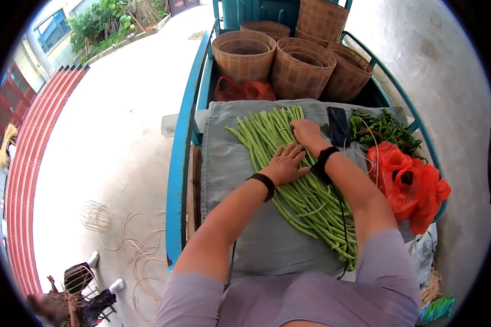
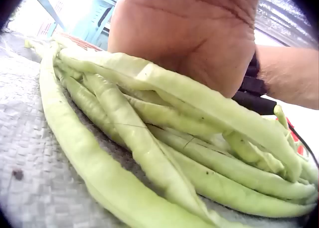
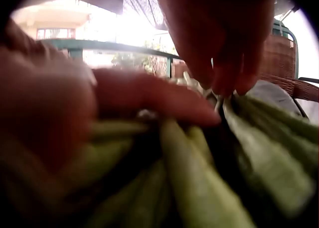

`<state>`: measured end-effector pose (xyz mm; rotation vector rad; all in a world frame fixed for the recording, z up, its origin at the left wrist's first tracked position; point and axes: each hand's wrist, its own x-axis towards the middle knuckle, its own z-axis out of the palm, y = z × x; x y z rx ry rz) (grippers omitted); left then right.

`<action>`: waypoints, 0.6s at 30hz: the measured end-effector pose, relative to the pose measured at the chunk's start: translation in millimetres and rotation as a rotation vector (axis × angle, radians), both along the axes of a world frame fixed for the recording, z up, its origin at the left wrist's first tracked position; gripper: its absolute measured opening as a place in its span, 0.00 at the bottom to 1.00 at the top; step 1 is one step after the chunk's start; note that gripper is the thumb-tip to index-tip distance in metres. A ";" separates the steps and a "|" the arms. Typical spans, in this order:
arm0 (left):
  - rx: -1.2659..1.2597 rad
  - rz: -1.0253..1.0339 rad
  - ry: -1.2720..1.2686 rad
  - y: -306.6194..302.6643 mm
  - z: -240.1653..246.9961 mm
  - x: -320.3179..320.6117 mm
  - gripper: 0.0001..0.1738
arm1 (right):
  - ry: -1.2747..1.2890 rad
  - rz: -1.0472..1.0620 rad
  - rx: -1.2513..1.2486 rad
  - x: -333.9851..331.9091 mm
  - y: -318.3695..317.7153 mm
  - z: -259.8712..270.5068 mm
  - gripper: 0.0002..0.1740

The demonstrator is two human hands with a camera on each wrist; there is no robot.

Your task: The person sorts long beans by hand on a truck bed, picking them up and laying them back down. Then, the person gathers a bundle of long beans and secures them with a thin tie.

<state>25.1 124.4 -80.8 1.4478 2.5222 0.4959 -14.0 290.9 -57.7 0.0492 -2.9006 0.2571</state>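
Note:
Long green beans (image 1: 311, 201) lie in a broad diagonal bundle on a grey cloth (image 1: 223, 191). The left hand (image 1: 285, 165) rests on the middle of the bundle, fingers spread and fairly straight. Just beyond it, the right hand (image 1: 309, 134) is at the upper right of the bundle, its fingers bent down to the beans. From the left wrist view, the palm (image 2: 184, 38) lies over several beans (image 2: 149, 153). The right wrist view shows bent fingertips (image 3: 232, 81) pinching at beans (image 3: 269, 153), with other fingers (image 3: 154, 98) close on the left.
A black phone (image 1: 338, 125), green peppers (image 1: 384, 128) and a red plastic bag (image 1: 403, 180) lie right of the beans. Woven baskets (image 1: 244, 57) stand behind, inside blue rails (image 1: 181, 163). A seated person (image 1: 76, 300) is at lower left, near loose cane strips (image 1: 142, 256).

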 end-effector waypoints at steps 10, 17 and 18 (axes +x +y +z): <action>0.039 0.003 -0.001 0.9 -7.1 0.0 0.39 | -0.069 -0.008 -0.132 -5.2 -7.7 12.5 0.07; 0.024 0.017 0.003 1.3 -0.9 -0.2 0.39 | 0.102 0.074 -0.249 5.9 -23.4 44.9 0.09; 0.015 0.016 0.002 2.4 -1.6 0.6 0.39 | 0.100 0.090 -0.316 6.9 -26.3 56.9 0.10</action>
